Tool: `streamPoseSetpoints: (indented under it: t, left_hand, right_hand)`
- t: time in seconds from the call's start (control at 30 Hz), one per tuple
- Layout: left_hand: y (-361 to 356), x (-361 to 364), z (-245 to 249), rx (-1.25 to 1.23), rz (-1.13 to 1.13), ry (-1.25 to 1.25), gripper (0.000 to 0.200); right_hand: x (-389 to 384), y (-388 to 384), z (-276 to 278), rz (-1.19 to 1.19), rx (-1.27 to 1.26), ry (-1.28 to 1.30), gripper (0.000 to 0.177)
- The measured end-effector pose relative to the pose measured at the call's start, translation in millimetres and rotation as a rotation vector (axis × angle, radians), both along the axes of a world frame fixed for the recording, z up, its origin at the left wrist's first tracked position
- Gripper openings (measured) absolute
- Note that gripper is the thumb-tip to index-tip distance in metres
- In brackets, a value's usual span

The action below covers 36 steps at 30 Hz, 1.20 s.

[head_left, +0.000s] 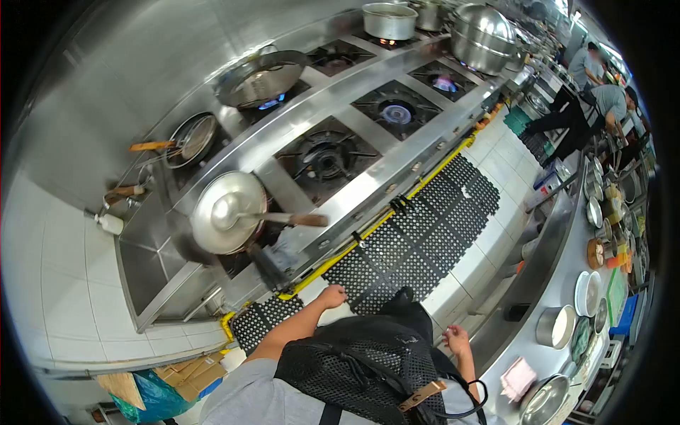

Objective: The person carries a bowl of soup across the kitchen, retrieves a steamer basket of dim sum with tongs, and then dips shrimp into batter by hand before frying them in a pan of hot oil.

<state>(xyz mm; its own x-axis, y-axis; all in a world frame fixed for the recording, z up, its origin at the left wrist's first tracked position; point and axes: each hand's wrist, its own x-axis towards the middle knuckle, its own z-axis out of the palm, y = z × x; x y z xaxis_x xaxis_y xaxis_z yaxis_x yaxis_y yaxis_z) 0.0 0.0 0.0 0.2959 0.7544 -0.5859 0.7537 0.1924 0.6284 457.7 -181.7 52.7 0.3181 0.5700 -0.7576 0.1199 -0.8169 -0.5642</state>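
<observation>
Between stove [414, 145] and counter [511, 338], left hand [331, 296] and right hand [457, 341] hang empty

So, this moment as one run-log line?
left hand free, beside gas stove | right hand open, free, beside steel counter | black floor mat underfoot

Left hand [333, 296] curled, right hand [457, 340] loose, lowered.

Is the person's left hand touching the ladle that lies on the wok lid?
Apart. The head view shows the left hand over the floor mat, while the ladle lies on the lid; the stove's front edge separates them.
</observation>
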Motion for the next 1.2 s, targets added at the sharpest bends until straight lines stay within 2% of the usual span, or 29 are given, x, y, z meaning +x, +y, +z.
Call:
streamPoseSetpoints:
  t: [0.03,0.07,0.1,0.17,0.2,0.23,0.3,0.37,0.4,0.53,0.6,0.63,0.7,0.73,0.77,0.83,0.87,0.9,0.93,0.97,1.0,1.03,1.07,1.17,1.2]
  left_hand:
    - [-11,10,-1,-0.049,0.026,-0.099,0.033]
    - [-9,20,-3,-0.183,-0.047,0.019,0.033]
    - [77,18,-20,-0.039,0.022,0.134,0.035]
    - [94,75,-28,-0.008,0.211,-0.039,0.021]
    - [106,96,-35,-0.063,0.271,-0.084,0.021]
    - [121,109,-11,-0.158,0.292,-0.107,0.02]
    - [145,136,3,-0.206,0.381,-0.184,0.019]
    - [159,147,-3,-0.248,0.37,-0.167,0.023]
    - [192,164,-11,-0.26,0.366,-0.157,0.027]
    - [214,158,-68,-0.205,0.385,-0.093,0.033]
    - [232,154,-86,-0.082,0.258,0.141,0.032]
    - [245,160,-73,-0.082,0.274,0.14,0.032]
    - [249,166,-28,-0.29,0.578,-0.04,0.026]
    - [249,169,-22,-0.299,0.599,-0.036,0.026]
    - [251,171,-15,-0.281,0.746,-0.15,0.025]
    - [252,177,-5,-0.245,1.007,-0.341,0.021]
    - [253,181,0,-0.226,1.036,-0.257,0.021]
    - [249,187,5,-0.215,1.067,-0.171,0.02]
    - [244,202,15,-0.179,1.192,-0.182,0.019]
    - [242,216,28,-0.14,1.313,-0.186,0.017]
    - [240,233,42,-0.161,1.418,-0.204,0.017]
    - [239,249,45,-0.162,1.447,-0.194,0.017]
    - [237,265,50,-0.191,1.421,-0.143,0.016]
    - [223,305,43,-0.214,1.36,-0.026,0.015]
    - [226,321,47,-0.229,1.407,-0.057,0.015]
  right_hand:
    - [11,-7,11,0.033,0.051,-0.048,0.039]
    - [23,-18,25,0.063,0.099,-0.102,0.038]
    - [36,79,-1,0.04,0.154,-0.011,0.038]
    - [88,113,35,0.083,0.191,-0.053,0.036]
    - [111,135,45,0.164,0.203,-0.124,0.035]
    - [126,161,40,0.224,0.222,-0.16,0.036]
    - [157,213,33,0.292,0.257,-0.191,0.036]
    - [166,279,44,0.319,0.295,-0.18,0.035]
    - [181,335,51,0.338,0.324,-0.188,0.035]
    - [205,452,36,0.425,0.39,-0.276,0.033]
    - [208,514,42,0.409,0.435,-0.272,0.032]
    - [211,539,44,0.377,0.434,-0.252,0.031]
    - [232,598,-3,0.416,0.522,-0.266,0.028]
    - [228,620,14,0.314,0.452,-0.091,0.029]
    - [223,646,32,0.216,0.381,0.08,0.03]
    - [227,698,28,0.189,0.341,0.157,0.036]
    - [227,724,22,0.181,0.321,0.144,0.043]
    - [228,747,12,0.177,0.295,0.129,0.049]
    - [237,771,-9,0.377,0.35,-0.026,0.064]
    - [241,793,-36,0.418,0.339,-0.012,0.064]
    - [244,811,-63,0.525,0.503,-0.229,0.071]
    - [242,826,-65,0.618,0.678,-0.446,0.077]
    - [243,839,-66,0.633,0.595,-0.34,0.07]
    - [246,856,-43,0.793,0.577,-0.286,0.06]
    - [244,856,-21,0.762,0.675,-0.175,0.044]
